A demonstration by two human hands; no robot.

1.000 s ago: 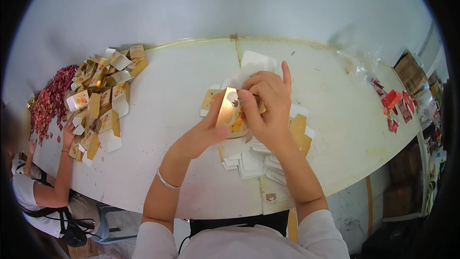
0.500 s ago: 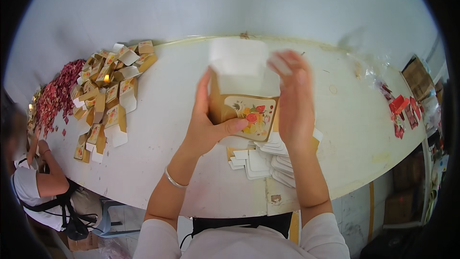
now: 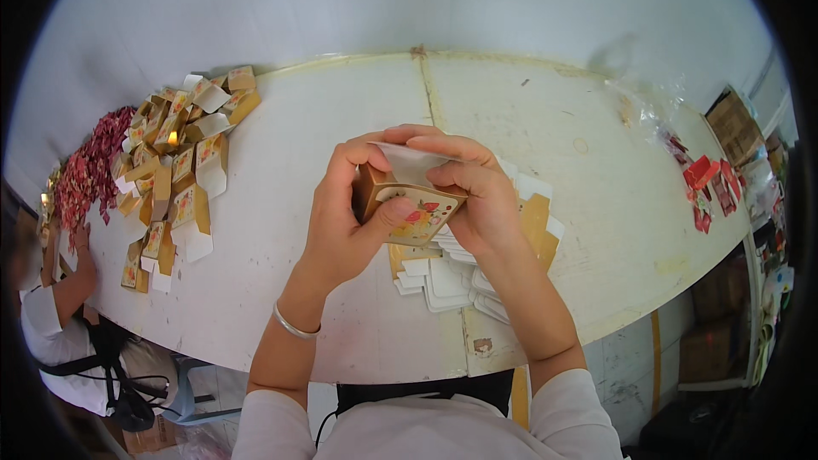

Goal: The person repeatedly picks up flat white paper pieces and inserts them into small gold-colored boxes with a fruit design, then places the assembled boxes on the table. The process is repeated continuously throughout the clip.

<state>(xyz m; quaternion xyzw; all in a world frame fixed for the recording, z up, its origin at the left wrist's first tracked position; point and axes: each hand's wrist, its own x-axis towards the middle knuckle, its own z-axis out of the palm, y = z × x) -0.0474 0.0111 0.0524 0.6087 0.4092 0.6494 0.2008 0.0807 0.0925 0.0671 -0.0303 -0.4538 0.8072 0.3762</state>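
Note:
Between my two hands is a small gold carton [image 3: 417, 220] with a printed fruit picture on its front. My left hand [image 3: 341, 213] wraps round its left side, thumb across the printed face. At the carton's right end, the fingers of my right hand [image 3: 477, 196] curl over the white flap [image 3: 409, 163], thumb against its inner side. The flap is bent over the carton's upper edge. Beneath my hands and right forearm lies a loose stack of flat, unfolded cartons [image 3: 447, 283], white and gold, partly covered by the arm.
A heap of folded gold cartons [image 3: 183, 170], many with flaps raised, lies left on the white table [image 3: 281, 153]. Beyond it is a pile of small red packets [image 3: 89, 166], where another person [image 3: 64, 307] sits. Red packaging [image 3: 707, 183] and clear plastic [image 3: 652, 106] lie far right.
My right hand has come down onto the raised white flap and now grips it at the carton. The carton has tilted, and the flap has bent over.

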